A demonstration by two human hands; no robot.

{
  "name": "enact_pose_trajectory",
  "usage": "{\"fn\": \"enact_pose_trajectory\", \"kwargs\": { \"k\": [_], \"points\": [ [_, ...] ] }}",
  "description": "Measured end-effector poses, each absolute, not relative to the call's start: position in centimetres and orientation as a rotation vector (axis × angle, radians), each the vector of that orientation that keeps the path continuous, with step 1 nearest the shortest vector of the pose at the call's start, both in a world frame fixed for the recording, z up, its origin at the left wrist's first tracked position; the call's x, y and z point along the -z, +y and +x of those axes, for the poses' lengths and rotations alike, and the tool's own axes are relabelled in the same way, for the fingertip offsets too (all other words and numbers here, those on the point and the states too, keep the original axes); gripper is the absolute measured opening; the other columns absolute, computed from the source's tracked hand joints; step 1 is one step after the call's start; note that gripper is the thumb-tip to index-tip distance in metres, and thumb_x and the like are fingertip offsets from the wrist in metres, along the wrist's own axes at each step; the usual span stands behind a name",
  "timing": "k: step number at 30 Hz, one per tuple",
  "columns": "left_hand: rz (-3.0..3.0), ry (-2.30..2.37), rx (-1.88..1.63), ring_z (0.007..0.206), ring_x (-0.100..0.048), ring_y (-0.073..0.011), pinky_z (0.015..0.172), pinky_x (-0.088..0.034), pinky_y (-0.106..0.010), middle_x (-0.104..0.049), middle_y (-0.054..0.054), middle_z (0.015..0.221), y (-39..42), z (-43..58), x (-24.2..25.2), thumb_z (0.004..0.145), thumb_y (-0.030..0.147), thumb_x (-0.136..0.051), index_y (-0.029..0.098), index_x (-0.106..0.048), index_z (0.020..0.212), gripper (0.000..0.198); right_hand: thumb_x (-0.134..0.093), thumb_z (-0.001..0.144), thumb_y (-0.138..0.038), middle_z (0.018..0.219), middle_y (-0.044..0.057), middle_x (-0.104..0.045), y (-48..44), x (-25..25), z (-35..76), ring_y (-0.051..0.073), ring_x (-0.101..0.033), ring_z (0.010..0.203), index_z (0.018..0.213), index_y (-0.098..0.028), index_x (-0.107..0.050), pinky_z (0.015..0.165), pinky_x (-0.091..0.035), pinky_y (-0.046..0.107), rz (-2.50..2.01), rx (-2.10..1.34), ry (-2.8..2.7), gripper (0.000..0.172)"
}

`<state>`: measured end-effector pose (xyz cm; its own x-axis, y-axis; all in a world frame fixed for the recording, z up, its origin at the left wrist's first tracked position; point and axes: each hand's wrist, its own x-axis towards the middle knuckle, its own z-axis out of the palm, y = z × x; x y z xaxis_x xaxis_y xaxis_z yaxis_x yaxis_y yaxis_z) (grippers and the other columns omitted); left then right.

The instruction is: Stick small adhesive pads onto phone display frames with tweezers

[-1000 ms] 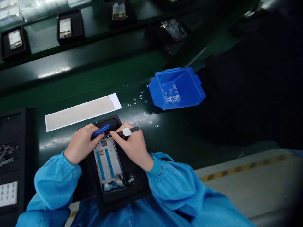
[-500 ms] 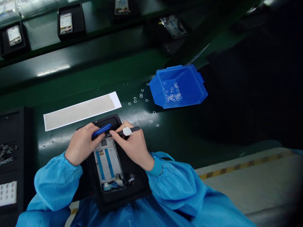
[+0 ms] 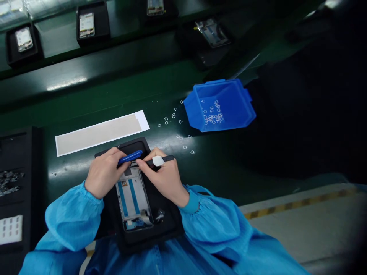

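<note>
A phone frame (image 3: 130,198) with two blue strips lies in a black foam tray (image 3: 169,225) in front of me. At the phone's far end, my left hand (image 3: 104,170) is closed around a blue pen-like tool (image 3: 130,157) that points right. My right hand (image 3: 166,177) pinches slim black tweezers (image 3: 168,157) with a white wrap (image 3: 158,160). Both sets of fingertips come close together over the phone's top edge and partly hide it. The tips of both tools are hard to make out.
A blue bin (image 3: 229,95) holds small white frame-shaped pieces; several more (image 3: 173,115) are scattered beside it. Behind the tray lies a beige strip sheet (image 3: 100,133). A parts tray (image 3: 28,206) stands left. Several phones (image 3: 86,25) in black trays sit at the back.
The blue tool in my left hand has swung flatter and shifted right, closer to my right hand. My right hand keeps its grip on the tweezers. The whole view has shifted slightly.
</note>
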<state>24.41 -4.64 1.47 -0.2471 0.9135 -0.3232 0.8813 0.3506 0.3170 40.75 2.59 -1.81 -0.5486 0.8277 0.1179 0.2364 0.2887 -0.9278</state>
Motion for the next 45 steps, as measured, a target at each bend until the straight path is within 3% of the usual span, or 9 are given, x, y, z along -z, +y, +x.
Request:
{"fn": "enact_pose_trajectory", "kwargs": {
  "k": [13, 19, 25, 28, 30, 34, 37, 41, 45],
  "points": [
    [1.584, 2.171, -0.135, 0.089, -0.066, -0.0209, 0.065, -0.045, -0.028, -0.068, -0.001, 0.101, -4.5, 24.4, -1.0, 0.092, 0.034, -0.055, 0.026, -0.069, 0.100, 0.018, -0.064, 0.088, -0.030, 0.068, -0.001, -0.058, 2.5, 2.1, 40.4, 0.016, -0.058, 0.064, 0.073, -0.022, -0.054, 0.058, -0.041, 0.027, -0.918, -1.119, -2.122, 0.020],
    [1.453, 2.337, -0.686, 0.086, -0.066, -0.0191, 0.076, -0.051, -0.028, -0.068, -0.003, 0.095, -9.2, 23.5, -2.6, 0.092, 0.043, -0.055, 0.023, -0.068, 0.104, 0.027, -0.068, 0.084, -0.035, 0.066, -0.003, -0.059, 3.1, 2.9, 42.0, 0.015, -0.064, 0.059, 0.072, -0.023, -0.054, 0.058, -0.049, 0.028, -0.934, -1.438, -1.645, 0.022],
    [1.122, 2.486, -0.649, 0.085, -0.070, -0.0215, 0.068, -0.058, -0.029, -0.066, -0.007, 0.107, -19.4, 27.9, -0.1, 0.086, 0.052, -0.058, 0.023, -0.061, 0.129, 0.052, -0.071, 0.082, -0.044, 0.069, -0.002, -0.059, 1.2, 4.7, 43.3, 0.021, -0.069, 0.079, 0.074, -0.024, -0.058, 0.079, -0.057, 0.036, -0.963, -1.558, -1.281, 0.026],
    [1.016, 2.453, -0.729, 0.109, -0.068, -0.0262, 0.078, -0.061, -0.030, -0.061, -0.011, 0.128, -21.8, 31.4, 2.0, 0.087, 0.046, -0.058, 0.023, -0.057, 0.135, 0.053, -0.067, 0.088, -0.040, 0.069, -0.005, -0.059, -0.1, 4.2, 43.0, 0.014, -0.064, 0.064, 0.075, -0.024, -0.058, 0.106, -0.046, 0.045, -0.865, -1.607, -1.232, 0.023],
    [0.892, 2.419, -0.878, 0.120, -0.063, -0.0264, 0.086, -0.060, -0.030, -0.060, -0.009, 0.137, -21.9, 32.0, 2.2, 0.090, 0.044, -0.055, 0.025, -0.052, 0.141, 0.054, -0.064, 0.090, -0.039, 0.070, -0.006, -0.060, -0.1, 3.1, 42.8, 0.012, -0.061, 0.060, 0.076, -0.023, -0.056, 0.113, -0.039, 0.048, -0.818, -1.608, -1.212, 0.023],
    [0.595, 2.276, -1.163, 0.127, -0.058, -0.0272, 0.098, -0.055, -0.035, -0.061, -0.004, 0.138, -18.3, 27.5, -0.6, 0.087, 0.049, -0.059, 0.027, -0.057, 0.134, 0.052, -0.063, 0.090, -0.041, 0.071, -0.004, -0.059, 2.1, 0.7, 43.1, 0.014, -0.063, 0.064, 0.078, -0.024, -0.055, 0.101, -0.050, 0.047, -0.834, -1.380, -1.114, 0.022],
    [0.407, 2.191, -1.266, 0.117, -0.065, -0.0277, 0.091, -0.058, -0.035, -0.065, -0.009, 0.132, -11.9, 20.9, -3.3, 0.087, 0.043, -0.059, 0.022, -0.056, 0.134, 0.052, -0.063, 0.088, -0.044, 0.079, -0.001, -0.060, 4.6, 0.5, 44.2, 0.016, -0.065, 0.073, 0.083, -0.024, -0.057, 0.080, -0.057, 0.039, -0.907, -1.219, -1.037, 0.021],
    [0.514, 2.402, -1.171, 0.098, -0.070, -0.0210, 0.083, -0.059, -0.033, -0.070, -0.012, 0.117, -1.6, 12.6, -4.4, 0.097, 0.025, -0.045, 0.012, -0.049, 0.137, 0.043, -0.066, 0.083, -0.047, 0.085, 0.003, -0.064, 6.3, 3.2, 45.3, 0.018, -0.065, 0.070, 0.084, -0.021, -0.061, 0.068, -0.054, 0.035, -1.069, -1.186, -1.086, 0.026],
    [0.545, 2.575, -1.047, 0.100, -0.066, -0.0224, 0.084, -0.057, -0.041, -0.064, -0.011, 0.119, 4.2, 7.3, -3.4, 0.095, 0.034, -0.057, 0.014, -0.057, 0.125, 0.036, -0.069, 0.080, -0.048, 0.081, 0.004, -0.067, 5.9, 5.9, 45.3, 0.019, -0.065, 0.066, 0.084, -0.019, -0.067, 0.068, -0.051, 0.036, -1.200, -1.167, -1.193, 0.029]
  ]
}}
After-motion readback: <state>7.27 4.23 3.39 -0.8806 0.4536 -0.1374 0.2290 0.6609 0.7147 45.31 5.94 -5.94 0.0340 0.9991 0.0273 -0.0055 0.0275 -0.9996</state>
